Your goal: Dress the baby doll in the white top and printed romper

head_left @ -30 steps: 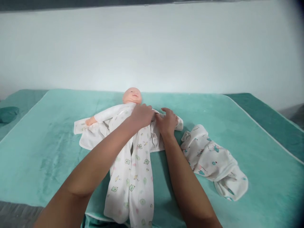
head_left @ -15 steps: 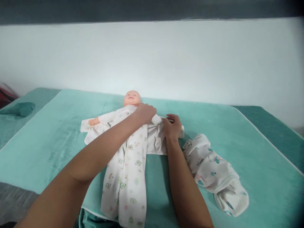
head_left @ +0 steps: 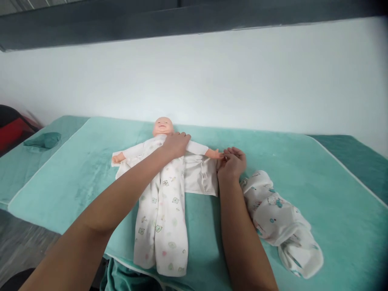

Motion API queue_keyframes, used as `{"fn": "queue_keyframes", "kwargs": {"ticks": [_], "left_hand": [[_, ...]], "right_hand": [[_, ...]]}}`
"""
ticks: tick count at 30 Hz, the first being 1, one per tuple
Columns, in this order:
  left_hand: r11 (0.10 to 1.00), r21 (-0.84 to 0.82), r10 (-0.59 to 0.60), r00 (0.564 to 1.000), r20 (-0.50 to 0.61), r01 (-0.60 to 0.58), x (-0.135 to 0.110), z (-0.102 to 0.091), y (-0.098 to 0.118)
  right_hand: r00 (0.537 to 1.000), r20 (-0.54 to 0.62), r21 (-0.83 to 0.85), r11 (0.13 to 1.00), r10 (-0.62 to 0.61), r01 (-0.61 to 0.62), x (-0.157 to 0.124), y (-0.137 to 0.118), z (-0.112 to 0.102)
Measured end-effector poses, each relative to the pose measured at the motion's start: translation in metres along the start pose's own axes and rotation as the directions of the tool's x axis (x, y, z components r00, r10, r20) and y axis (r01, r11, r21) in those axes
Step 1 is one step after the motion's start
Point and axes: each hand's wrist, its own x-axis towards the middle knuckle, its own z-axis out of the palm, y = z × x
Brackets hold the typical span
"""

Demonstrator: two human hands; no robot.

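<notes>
Head: doll's second hand now visible.

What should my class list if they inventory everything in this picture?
Doll: one, pink and white, lying mid-sheet
Patterned outfit: one, white with prints, along the doll's front
White cloth: one, under the doll
Crumpled clothing: one, white with prints, right
Sheet: one, light green, over the bed
Bed: one, darker green, below
Wall: one, white, behind
Unclear object: one, red and black, far left
Floor: grey, lower left
Left hand: one, bare, at the doll's shoulder
Right hand: one, bare, at the doll's hand
</notes>
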Motion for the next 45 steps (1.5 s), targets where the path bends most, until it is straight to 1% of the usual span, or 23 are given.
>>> {"fn": "queue_keyframes", "kwargs": {"ticks": [1, 2, 4, 5, 6, 7, 8, 9, 10, 12, 13, 15, 16, 17, 18, 23, 28, 30, 32, 34, 38, 42, 45], "left_hand": [[0.999, -0.04, -0.003, 1.0, -0.011, 0.003, -0.004, 0.003, -0.001], [0.996, -0.092, -0.008, 0.999, -0.042, 0.004, -0.01, 0.006, -0.004], [0.972, -0.234, -0.044, 0.985, -0.164, 0.004, -0.028, 0.012, -0.016], [0.946, -0.325, -0.089, 0.966, -0.244, 0.005, -0.039, 0.017, -0.023], [0.904, -0.428, -0.162, 0.937, -0.311, 0.014, -0.05, 0.023, -0.032], [0.844, -0.535, -0.272, 0.892, -0.362, 0.04, -0.061, 0.031, -0.04], [0.774, -0.631, -0.363, 0.849, -0.384, 0.045, -0.072, 0.04, -0.048], [0.703, -0.711, -0.419, 0.82, -0.389, 0.022, -0.081, 0.049, -0.054], [0.633, -0.774, -0.454, 0.804, -0.385, -0.013, -0.089, 0.059, -0.059], [0.53, -0.845, -0.492, 0.786, -0.375, -0.072, -0.099, 0.074, -0.065], [0.502, -0.861, -0.504, 0.779, -0.372, -0.086, -0.101, 0.08, -0.066], [0.498, -0.863, -0.516, 0.77, -0.375, -0.086, -0.103, 0.085, -0.066], [0.513, -0.855, -0.512, 0.77, -0.379, -0.08, -0.102, 0.086, -0.065], [0.534, -0.842, -0.505, 0.771, -0.388, -0.074, -0.101, 0.086, -0.065], [0.559, -0.826, -0.496, 0.771, -0.4, -0.069, -0.099, 0.085, -0.064], [0.693, -0.715, -0.439, 0.729, -0.525, -0.097, -0.095, 0.08, -0.058], [0.809, -0.579, -0.373, 0.672, -0.64, -0.102, -0.097, 0.081, -0.052], [0.84, -0.533, -0.352, 0.647, -0.677, -0.1, -0.098, 0.082, -0.05], [0.859, -0.503, -0.338, 0.633, -0.697, -0.096, -0.099, 0.084, -0.049], [0.872, -0.483, -0.33, 0.632, -0.702, -0.082, -0.099, 0.085, -0.049], [0.891, -0.45, -0.313, 0.647, -0.695, -0.053, -0.1, 0.087, -0.051], [0.89, -0.456, -0.318, 0.685, -0.656, -0.024, -0.102, 0.089, -0.054], [0.896, -0.443, -0.327, 0.691, -0.645, 0.011, -0.103, 0.09, -0.056]], "right_hand": [[0.999, -0.028, -0.004, 1.0, -0.025, 0.024, -0.001, -0.002, 0.0], [0.996, -0.037, -0.031, 0.996, -0.079, 0.078, -0.003, -0.004, 0.001], [0.974, 0.014, -0.108, 0.968, -0.227, 0.227, -0.011, -0.008, 0.006], [0.956, 0.075, -0.139, 0.946, -0.284, 0.292, -0.018, -0.009, 0.009], [0.938, 0.154, -0.155, 0.93, -0.31, 0.333, -0.025, -0.01, 0.013], [0.921, 0.244, -0.159, 0.924, -0.305, 0.348, -0.034, -0.011, 0.017], [0.898, 0.341, -0.16, 0.924, -0.28, 0.348, -0.043, -0.012, 0.021], [0.864, 0.439, -0.165, 0.923, -0.247, 0.348, -0.052, -0.013, 0.025], [0.818, 0.537, -0.183, 0.918, -0.208, 0.353, -0.062, -0.014, 0.028], [0.705, 0.699, -0.24, 0.891, -0.117, 0.386, -0.081, -0.015, 0.032], [0.641, 0.764, -0.262, 0.871, -0.077, 0.417, -0.089, -0.015, 0.034], [0.514, 0.857, -0.269, 0.832, -0.022, 0.485, -0.102, -0.014, 0.038], [0.464, 0.886, -0.262, 0.816, -0.009, 0.515, -0.106, -0.014, 0.039], [0.43, 0.903, -0.255, 0.804, -0.001, 0.537, -0.109, -0.013, 0.041], [0.412, 0.911, -0.257, 0.795, 0.01, 0.549, -0.11, -0.012, 0.042], [0.427, 0.901, -0.316, 0.785, 0.073, 0.534, -0.108, -0.008, 0.049], [0.425, 0.904, -0.302, 0.785, 0.056, 0.541, -0.109, -0.007, 0.055], [0.443, 0.896, -0.292, 0.789, 0.029, 0.54, -0.112, -0.007, 0.055], [0.474, 0.88, -0.283, 0.792, -0.009, 0.54, -0.115, -0.007, 0.054], [0.495, 0.867, -0.27, 0.782, -0.056, 0.562, -0.118, -0.008, 0.053], [0.476, 0.872, -0.25, 0.73, -0.116, 0.636, -0.122, -0.011, 0.049], [0.461, 0.872, -0.275, 0.613, -0.167, 0.741, -0.122, -0.014, 0.048], [0.444, 0.876, -0.288, 0.532, -0.19, 0.796, -0.121, -0.017, 0.046]]}}
